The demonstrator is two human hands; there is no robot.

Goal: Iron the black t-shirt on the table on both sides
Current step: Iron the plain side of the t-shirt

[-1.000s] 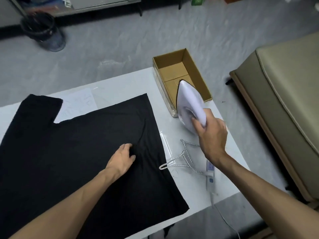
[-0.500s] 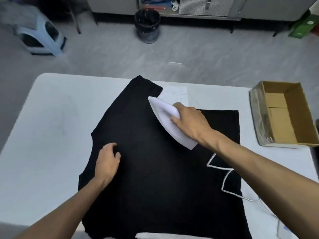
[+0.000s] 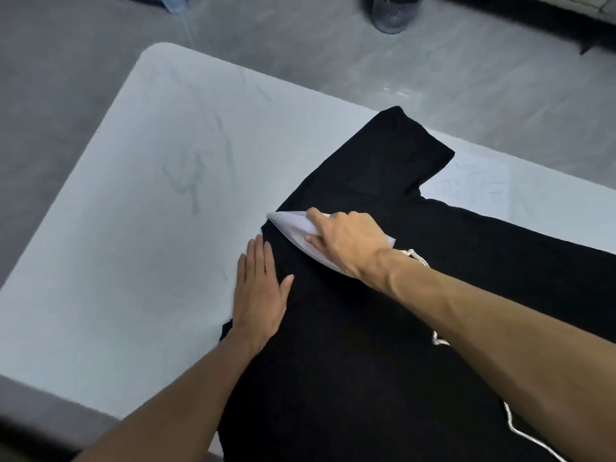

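1. The table bears only faint grey marks on its left part. The work area lies to the right of them.

2. My left hand lies flat, fingers straight and together, thumb spread. It rests across the left edge of the black t-shirt, partly on cloth and partly on the table. One second ago it pressed the cloth near the opposite edge; it has since crossed the garment.

3. The iron sits soleplate-down on the shirt, with its tip at the left edge, just beyond my left fingertips. One second ago it stood upright at the cardboard box, off the cloth. Half a second ago it was on the shirt further in, near the sleeve. I judge that a pass across this face is now under way, not merely begun.

4. My right hand grips the iron's handle, fingers curled round it and thumb clamped on the near side.

5. The shirt lies spread on the table, one sleeve pointing away from me. The braided cord trails from the iron's heel across the cloth.

6. Judgement: only this face is being pressed. The turn-over and second face remain outstanding.
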